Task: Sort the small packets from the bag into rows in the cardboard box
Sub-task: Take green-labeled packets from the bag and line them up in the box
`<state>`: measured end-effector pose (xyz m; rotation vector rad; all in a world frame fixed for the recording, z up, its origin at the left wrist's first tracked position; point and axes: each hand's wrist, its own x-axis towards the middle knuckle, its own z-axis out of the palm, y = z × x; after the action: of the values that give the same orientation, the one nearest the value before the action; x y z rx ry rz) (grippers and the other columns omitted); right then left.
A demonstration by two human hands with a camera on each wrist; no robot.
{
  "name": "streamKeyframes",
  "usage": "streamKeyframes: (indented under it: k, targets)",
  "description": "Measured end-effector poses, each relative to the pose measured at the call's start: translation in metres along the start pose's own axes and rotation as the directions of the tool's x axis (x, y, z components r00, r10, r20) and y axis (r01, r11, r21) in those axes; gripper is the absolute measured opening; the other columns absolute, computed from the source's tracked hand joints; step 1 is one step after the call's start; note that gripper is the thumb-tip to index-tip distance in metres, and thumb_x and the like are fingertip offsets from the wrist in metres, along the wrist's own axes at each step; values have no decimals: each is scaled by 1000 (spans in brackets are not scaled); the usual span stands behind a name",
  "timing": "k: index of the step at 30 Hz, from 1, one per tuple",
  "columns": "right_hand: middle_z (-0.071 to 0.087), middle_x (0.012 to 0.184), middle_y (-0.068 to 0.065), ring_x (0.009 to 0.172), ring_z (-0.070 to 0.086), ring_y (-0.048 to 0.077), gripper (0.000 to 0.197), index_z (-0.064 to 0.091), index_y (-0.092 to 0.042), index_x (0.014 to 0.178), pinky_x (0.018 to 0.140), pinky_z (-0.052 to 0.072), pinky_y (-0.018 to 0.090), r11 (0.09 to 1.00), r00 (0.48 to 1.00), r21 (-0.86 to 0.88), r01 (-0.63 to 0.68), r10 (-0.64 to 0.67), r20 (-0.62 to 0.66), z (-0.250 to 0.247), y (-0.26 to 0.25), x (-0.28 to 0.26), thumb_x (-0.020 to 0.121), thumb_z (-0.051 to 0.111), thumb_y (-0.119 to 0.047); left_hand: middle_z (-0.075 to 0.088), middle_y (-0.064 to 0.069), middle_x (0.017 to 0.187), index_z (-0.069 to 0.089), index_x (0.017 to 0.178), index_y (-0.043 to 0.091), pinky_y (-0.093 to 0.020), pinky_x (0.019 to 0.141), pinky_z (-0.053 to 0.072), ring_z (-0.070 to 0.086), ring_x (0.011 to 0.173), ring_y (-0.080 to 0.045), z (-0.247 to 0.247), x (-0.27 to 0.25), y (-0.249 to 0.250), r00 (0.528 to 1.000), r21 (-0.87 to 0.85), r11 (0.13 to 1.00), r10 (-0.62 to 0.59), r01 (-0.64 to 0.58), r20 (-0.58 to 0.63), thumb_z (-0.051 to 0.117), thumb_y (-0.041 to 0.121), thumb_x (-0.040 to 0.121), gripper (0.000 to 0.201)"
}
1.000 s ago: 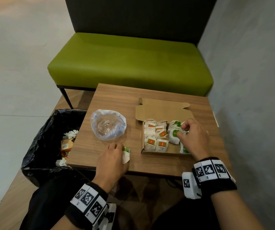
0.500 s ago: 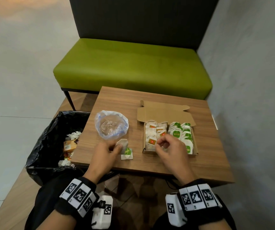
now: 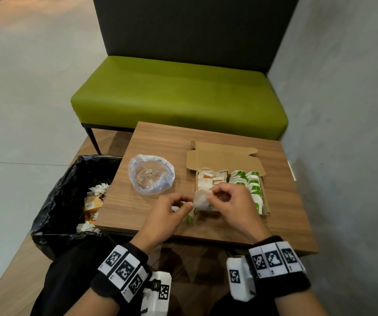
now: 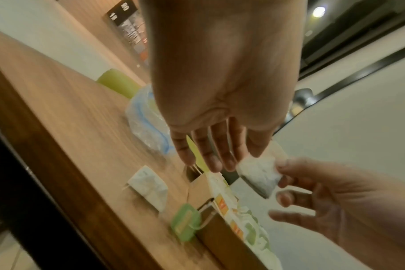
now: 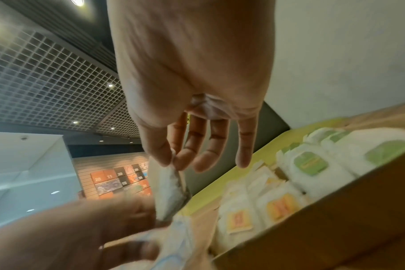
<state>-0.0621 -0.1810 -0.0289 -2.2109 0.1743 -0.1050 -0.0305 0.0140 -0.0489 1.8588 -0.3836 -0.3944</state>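
Both hands meet over the near left corner of the cardboard box [image 3: 266, 202] on the counter [image 3: 281, 224]; right hand [image 3: 233, 207] pinches a white tea bag [image 3: 201, 200] by thumb and forefinger; left hand [image 3: 165, 216] pinches its other edge; another tea bag with green tag [image 4: 185, 222] lies on the counter beside the box; clear plastic bag [image 3: 151, 174] sits left of the box.
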Motion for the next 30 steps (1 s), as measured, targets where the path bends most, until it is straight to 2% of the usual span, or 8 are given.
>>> streamKeyframes:
  k: [4, 6, 9, 12, 18, 24, 27, 30]
  targets:
    - [65, 85, -13, 74, 58, 2, 5, 70, -27, 95, 59, 41, 21, 953, 980, -234, -191, 173, -94, -37, 32, 17, 94, 66, -29, 64, 14, 112, 63, 119, 25, -21, 84, 50, 58, 96, 0, -3, 4, -22, 992, 467, 882, -4, 62, -126, 66, 24, 92, 28]
    - [64, 88, -11, 78, 57, 5, 5, 69, -27, 94, 63, 45, 26, 897, 962, -348, -274, 262, -82, -49, 48, 25, 95, 65, -30, 63, 11, 115, 62, 118, 26, -23, 86, 50, 57, 103, -5, -4, 5, -37, 992, 608, 789, -6, 82, -126, 69, 27, 88, 31]
    - [66, 91, -5, 82, 59, 9, 8, 71, -26, 89, 72, 52, 32, 849, 947, -430, -307, 318, -47, -51, 65, 35, 94, 65, -30, 58, 10, 118, 60, 118, 27, -27, 90, 49, 53, 110, -10, 0, 4, -52, 993, 697, 709, -44, 106, -105, 74, 35, 82, 40]
    - [68, 92, -2, 80, 57, 10, 9, 73, -21, 92, 58, 37, 21, 844, 947, -434, -315, 311, -83, -48, 69, 40, 94, 66, -26, 54, 10, 120, 58, 120, 28, -25, 88, 47, 52, 111, -10, 5, 3, -58, 996, 723, 685, -42, 89, -83, 72, 40, 82, 42]
    - [67, 85, -11, 75, 59, 6, 6, 71, -29, 89, 60, 41, 27, 886, 964, -383, -260, 261, -51, -55, 58, 33, 92, 68, -33, 54, 13, 110, 63, 113, 29, -26, 90, 47, 51, 106, -7, 6, 4, -51, 992, 701, 713, 76, 16, -101, 66, 45, 85, 32]
    - [69, 77, -6, 69, 58, 19, 2, 75, -24, 87, 67, 51, 40, 983, 993, -161, -83, 95, 70, -72, 10, 6, 88, 74, -26, 58, 21, 112, 59, 123, 32, -13, 81, 42, 52, 102, 5, 11, 3, 7, 977, 317, 935, 194, -158, -86, 65, 41, 89, 35]
    - [71, 81, -6, 77, 61, 18, 4, 76, -25, 89, 70, 51, 34, 996, 992, -89, -7, 18, 124, -68, -9, -7, 86, 76, -23, 61, 19, 116, 60, 124, 30, -12, 80, 43, 56, 105, 2, 18, 1, 33, 972, 176, 959, 232, -221, -40, 68, 39, 88, 38]
    - [72, 82, -7, 75, 60, 11, 5, 77, -24, 90, 69, 50, 27, 998, 986, -9, 57, -55, 158, -62, -19, -18, 86, 76, -22, 69, 16, 100, 68, 110, 27, -16, 74, 46, 61, 92, -1, 23, -2, 48, 964, 96, 959, 266, -266, 9, 69, 33, 90, 21]
